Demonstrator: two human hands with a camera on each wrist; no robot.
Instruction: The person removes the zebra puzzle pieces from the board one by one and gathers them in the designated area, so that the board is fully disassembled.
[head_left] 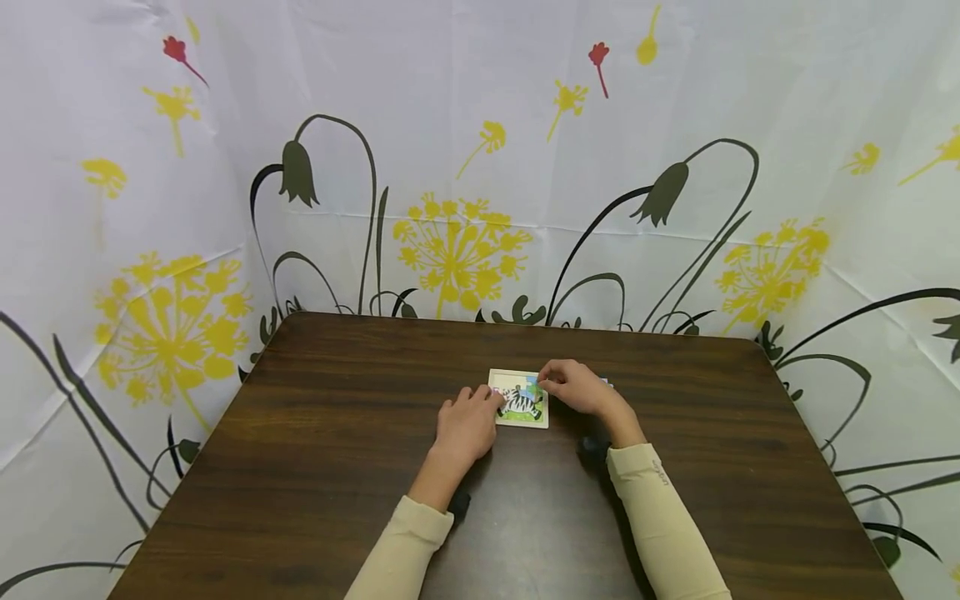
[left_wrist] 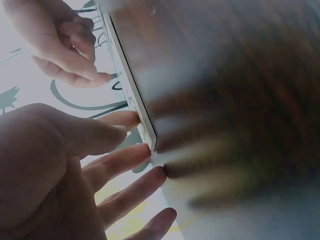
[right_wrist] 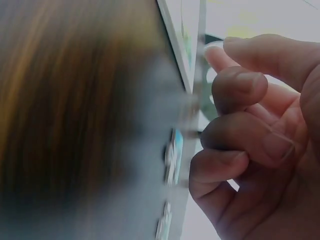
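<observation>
A small jigsaw puzzle board (head_left: 519,424) with a zebra picture lies flat on the table. My left hand (head_left: 466,423) is at its left side; in the left wrist view the fairly straight fingers (left_wrist: 125,162) spread around the board's corner, some touching it. My right hand (head_left: 576,387) hovers over the board's right edge, thumb and index tips close together, other fingers (right_wrist: 245,137) curled. Whether a puzzle piece is between those tips is hidden. Loose puzzle pieces (right_wrist: 174,156) lie on the table beneath the right hand, mostly covered by it in the head view.
The dark brown wooden table (head_left: 337,400) extends around the board on all sides. Behind it hangs a white curtain (head_left: 420,100) printed with yellow, red and dark green flowers. Dark wrist devices (head_left: 594,450) sit under both wrists.
</observation>
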